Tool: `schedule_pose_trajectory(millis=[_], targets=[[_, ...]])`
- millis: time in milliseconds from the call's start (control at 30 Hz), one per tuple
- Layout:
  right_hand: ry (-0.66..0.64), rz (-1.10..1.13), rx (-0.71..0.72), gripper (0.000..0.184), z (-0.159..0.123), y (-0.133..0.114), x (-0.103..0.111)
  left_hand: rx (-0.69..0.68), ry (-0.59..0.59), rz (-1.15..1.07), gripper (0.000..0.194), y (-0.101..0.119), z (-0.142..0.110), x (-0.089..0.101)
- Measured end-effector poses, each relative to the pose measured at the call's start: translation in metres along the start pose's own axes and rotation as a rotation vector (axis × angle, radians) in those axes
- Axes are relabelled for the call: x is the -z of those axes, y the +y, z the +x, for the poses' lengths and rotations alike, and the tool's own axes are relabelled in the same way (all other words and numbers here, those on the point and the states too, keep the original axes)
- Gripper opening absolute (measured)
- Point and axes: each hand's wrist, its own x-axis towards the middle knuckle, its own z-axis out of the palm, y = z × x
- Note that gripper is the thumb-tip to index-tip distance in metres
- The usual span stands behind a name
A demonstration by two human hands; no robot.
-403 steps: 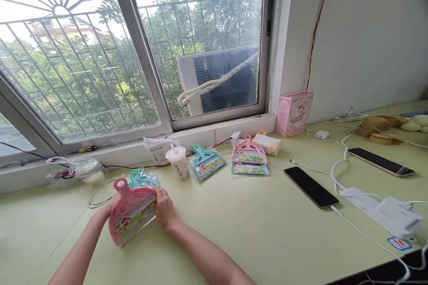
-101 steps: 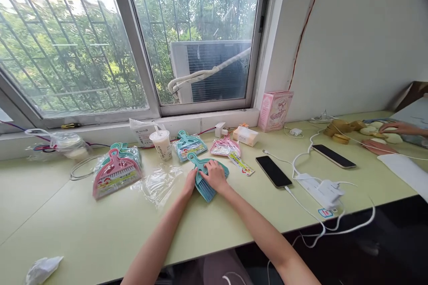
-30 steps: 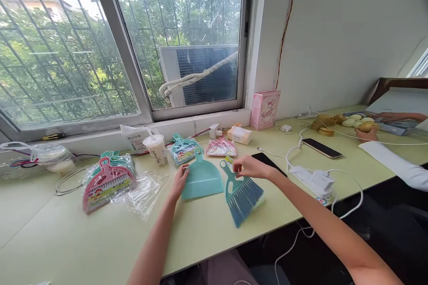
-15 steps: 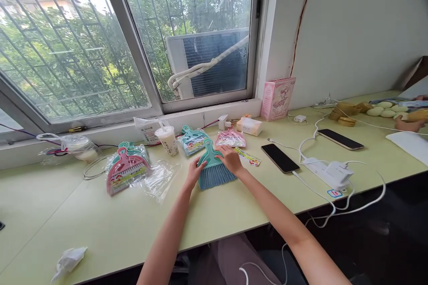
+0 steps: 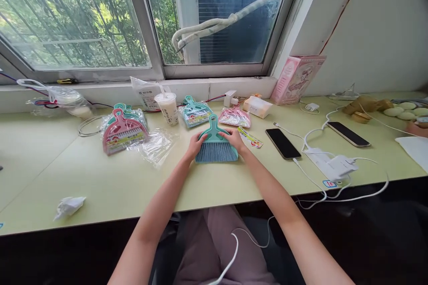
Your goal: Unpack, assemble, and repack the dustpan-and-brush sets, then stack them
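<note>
A teal mini brush nested in its teal dustpan (image 5: 216, 144) lies flat on the pale green table (image 5: 117, 187), handle pointing to the window. My left hand (image 5: 195, 144) grips the set's left edge, fingers curled. My right hand (image 5: 236, 139) holds its right edge the same way. A loose printed label card (image 5: 250, 137) lies just right of my right hand. An empty clear wrapper (image 5: 155, 145) lies to the left.
Wrapped pink and teal sets (image 5: 123, 128) sit left; two more packs (image 5: 195, 113) and a drink cup (image 5: 167, 107) stand near the sill. Two phones (image 5: 282, 143), a white power strip (image 5: 331, 167) with cables and a crumpled tissue (image 5: 68, 205) share the table. Another person's hand (image 5: 416, 128) shows far right.
The brush and dustpan, apart a second ago, are now stacked together under both hands. The view has tilted down and closer to the table.
</note>
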Motion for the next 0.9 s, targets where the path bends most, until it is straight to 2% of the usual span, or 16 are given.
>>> schedule_pose_trajectory(millis=[233,567,700,800,900], targets=[[-0.008,0.021,-0.067,0.044,0.003,-0.003,0.005,-0.046,0.09,0.163,0.041,0.007,-0.001,-0.005],[-0.005,0.025,-0.041,0.045,0.002,-0.007,0.009,-0.044,0.125,0.147,0.04,0.008,-0.002,-0.01],[0.007,-0.006,-0.031,0.05,0.001,-0.003,0.005,-0.016,0.044,0.095,0.045,0.009,0.001,-0.004],[-0.011,-0.051,-0.025,0.055,0.003,0.0,0.004,0.094,-0.088,-0.038,0.048,0.012,0.003,0.003],[-0.067,-0.201,-0.023,0.055,0.006,-0.001,0.015,0.215,-0.183,-0.143,0.05,0.011,0.002,0.009]])
